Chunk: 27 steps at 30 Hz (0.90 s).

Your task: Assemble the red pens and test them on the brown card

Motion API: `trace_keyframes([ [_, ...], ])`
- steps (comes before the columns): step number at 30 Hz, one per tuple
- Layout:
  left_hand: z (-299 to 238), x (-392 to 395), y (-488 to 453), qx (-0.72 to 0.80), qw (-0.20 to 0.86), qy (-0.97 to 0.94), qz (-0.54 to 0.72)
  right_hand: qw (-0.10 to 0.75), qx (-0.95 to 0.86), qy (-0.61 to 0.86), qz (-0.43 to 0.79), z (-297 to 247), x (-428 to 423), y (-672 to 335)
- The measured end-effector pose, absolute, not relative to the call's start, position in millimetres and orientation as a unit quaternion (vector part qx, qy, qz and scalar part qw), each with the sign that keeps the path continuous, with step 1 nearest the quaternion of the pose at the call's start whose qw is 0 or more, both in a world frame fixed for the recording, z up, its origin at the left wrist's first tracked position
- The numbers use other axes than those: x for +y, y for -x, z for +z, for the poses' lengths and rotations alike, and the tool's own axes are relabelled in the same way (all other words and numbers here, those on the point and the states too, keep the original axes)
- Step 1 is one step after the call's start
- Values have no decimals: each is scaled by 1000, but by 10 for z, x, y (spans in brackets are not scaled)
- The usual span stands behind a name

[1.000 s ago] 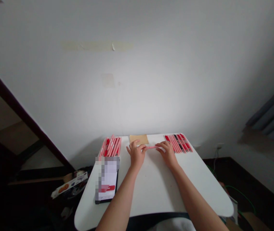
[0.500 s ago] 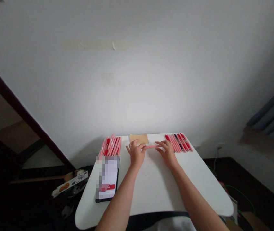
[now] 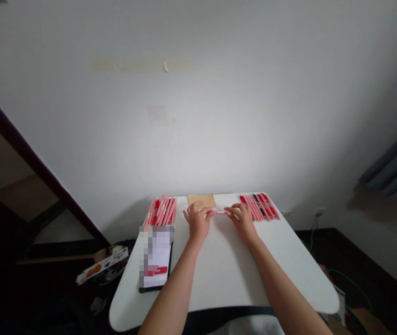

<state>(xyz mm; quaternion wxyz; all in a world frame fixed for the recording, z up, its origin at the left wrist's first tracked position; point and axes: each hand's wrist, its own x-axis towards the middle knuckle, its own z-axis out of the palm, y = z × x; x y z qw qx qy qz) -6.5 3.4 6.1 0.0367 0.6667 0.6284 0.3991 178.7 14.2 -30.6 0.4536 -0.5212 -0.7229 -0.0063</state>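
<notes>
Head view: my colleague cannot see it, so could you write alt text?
A left hand and right hand hold a slim pink pen over a white table. Pink and red pens lie at its far left, pink, red and black pens at its far right, a tan sheet between; a flat black-edged device lies nearer left.

Middle pen (image 3: pixel 220 212): pink, with a whitish stretch. Left pens (image 3: pixel 165 211): mostly pink, some red. Right pens (image 3: pixel 259 207): pink, red, some black. Table (image 3: pixel 224 274): plain white. Paper (image 3: pixel 203 200): tan. Phone (image 3: pixel 159 253): black edge, pale screen, red bar. Wall (image 3: pixel 240 116): grey-white, faint yellowish strip (image 3: pixel 131 64). Cable (image 3: pixel 353 277): green.
</notes>
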Motion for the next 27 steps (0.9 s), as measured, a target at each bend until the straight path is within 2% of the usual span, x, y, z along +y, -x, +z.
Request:
trace_keyframes([
  [14, 64, 27, 62, 617, 41, -677, 399, 476, -723, 501, -13, -268, 141, -1788],
  [27, 83, 24, 59, 623, 38, -673, 397, 454, -724, 520, 9, -277, 135, -1780],
])
